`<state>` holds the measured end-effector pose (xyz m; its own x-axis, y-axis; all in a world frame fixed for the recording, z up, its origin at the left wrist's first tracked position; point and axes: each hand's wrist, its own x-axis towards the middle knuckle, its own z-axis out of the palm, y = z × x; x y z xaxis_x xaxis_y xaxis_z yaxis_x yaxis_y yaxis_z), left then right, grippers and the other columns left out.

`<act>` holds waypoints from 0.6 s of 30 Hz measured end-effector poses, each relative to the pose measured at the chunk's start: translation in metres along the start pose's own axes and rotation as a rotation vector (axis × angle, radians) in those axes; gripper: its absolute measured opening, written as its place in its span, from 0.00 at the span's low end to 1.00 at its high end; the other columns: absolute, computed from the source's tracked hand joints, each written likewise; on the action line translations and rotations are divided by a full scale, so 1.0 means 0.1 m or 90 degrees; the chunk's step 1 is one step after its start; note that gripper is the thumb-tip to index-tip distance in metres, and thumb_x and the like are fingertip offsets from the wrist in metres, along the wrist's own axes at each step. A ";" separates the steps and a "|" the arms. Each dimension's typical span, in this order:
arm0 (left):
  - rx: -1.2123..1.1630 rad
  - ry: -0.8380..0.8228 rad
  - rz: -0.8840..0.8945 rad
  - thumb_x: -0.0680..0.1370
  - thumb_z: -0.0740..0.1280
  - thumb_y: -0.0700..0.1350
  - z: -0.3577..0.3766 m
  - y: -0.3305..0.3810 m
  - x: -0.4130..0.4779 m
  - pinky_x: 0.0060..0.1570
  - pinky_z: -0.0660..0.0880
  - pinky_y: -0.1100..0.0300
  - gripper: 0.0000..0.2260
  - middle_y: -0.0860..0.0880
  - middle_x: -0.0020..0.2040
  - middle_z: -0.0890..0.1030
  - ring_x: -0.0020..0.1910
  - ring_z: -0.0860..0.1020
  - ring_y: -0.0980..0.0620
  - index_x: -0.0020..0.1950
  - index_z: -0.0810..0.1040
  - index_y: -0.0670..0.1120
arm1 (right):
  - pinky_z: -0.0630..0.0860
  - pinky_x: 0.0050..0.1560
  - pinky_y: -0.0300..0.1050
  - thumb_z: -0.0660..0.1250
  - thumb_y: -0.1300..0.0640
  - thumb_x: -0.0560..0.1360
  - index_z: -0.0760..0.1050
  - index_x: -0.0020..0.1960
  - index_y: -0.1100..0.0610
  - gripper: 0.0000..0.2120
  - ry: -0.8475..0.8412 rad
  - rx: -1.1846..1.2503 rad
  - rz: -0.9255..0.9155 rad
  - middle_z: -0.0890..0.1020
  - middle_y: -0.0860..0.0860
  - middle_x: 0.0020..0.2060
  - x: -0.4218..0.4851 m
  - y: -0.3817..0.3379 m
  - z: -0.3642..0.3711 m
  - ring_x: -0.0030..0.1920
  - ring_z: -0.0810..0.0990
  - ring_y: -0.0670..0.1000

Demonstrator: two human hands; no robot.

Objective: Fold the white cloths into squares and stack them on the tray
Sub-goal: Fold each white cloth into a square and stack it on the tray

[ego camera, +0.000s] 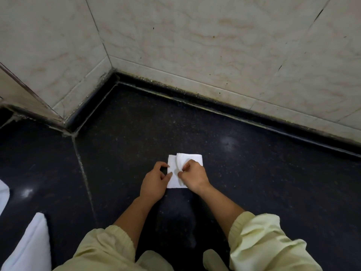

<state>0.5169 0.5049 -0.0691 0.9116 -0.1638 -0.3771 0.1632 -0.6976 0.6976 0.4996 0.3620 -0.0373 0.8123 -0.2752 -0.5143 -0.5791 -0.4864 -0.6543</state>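
This looks like a tiled washroom or service corner, not a living space. A dark speckled stone surface [244, 173] runs into a corner. Pale marble-patterned wall tiles [195, 36] rise directly behind it, and a black skirting strip [195, 99] with grimy, stained grout lines its far edge.

We wear a loose, pale yellow-green top whose left sleeve [105, 247] and right sleeve [263, 243] are baggy and creased. Each sleeve ends in a ribbed, gathered cuff [241, 221] partway along the forearm. Beyond the cuffs our forearms, left hand [154, 182] and right hand [193, 177] are bare.
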 end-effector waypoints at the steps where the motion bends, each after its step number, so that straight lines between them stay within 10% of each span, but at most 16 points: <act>1: -0.007 0.001 -0.002 0.78 0.66 0.49 0.00 0.00 0.00 0.42 0.79 0.53 0.12 0.48 0.37 0.80 0.38 0.80 0.51 0.61 0.70 0.53 | 0.72 0.44 0.41 0.68 0.56 0.74 0.72 0.47 0.56 0.06 -0.005 -0.006 0.001 0.78 0.51 0.44 0.00 0.01 0.02 0.47 0.78 0.51; 18: -0.152 -0.019 -0.046 0.81 0.61 0.46 -0.09 0.00 0.03 0.33 0.76 0.62 0.07 0.50 0.41 0.80 0.34 0.79 0.54 0.56 0.77 0.48 | 0.77 0.54 0.46 0.67 0.59 0.75 0.78 0.50 0.59 0.05 -0.060 0.010 -0.007 0.83 0.56 0.48 0.04 -0.04 0.20 0.51 0.81 0.54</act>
<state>0.5232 0.5102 -0.0647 0.8833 -0.1426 -0.4465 0.3153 -0.5241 0.7911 0.5035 0.3798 -0.0479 0.8087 -0.1908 -0.5565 -0.5721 -0.4756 -0.6682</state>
